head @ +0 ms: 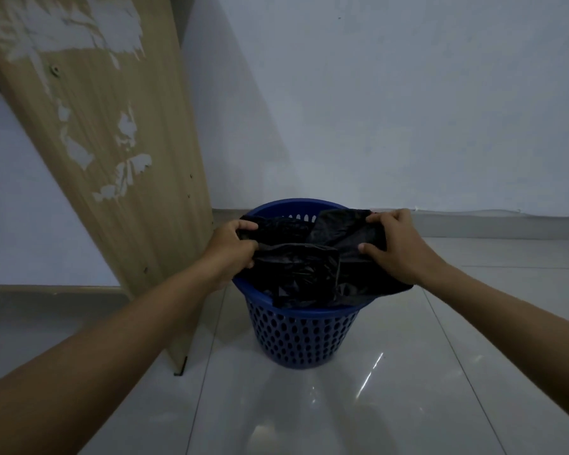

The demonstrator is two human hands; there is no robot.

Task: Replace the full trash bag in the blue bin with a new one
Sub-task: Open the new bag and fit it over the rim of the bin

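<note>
Blue bin: I see it upright on the tiled floor, just beside a wooden panel at its 9 o'clock
Black trash bag: crumpled over the bin's mouth, draping past the rim at 3 o'clock
Left hand: grip pinching the bag's edge at 9 o'clock
Right hand: grip pinching the bag at 2 o'clock

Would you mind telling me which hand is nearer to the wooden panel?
Left. The left hand grips the black bag beside the wooden panel; the right hand holds the bag's far side.
</note>
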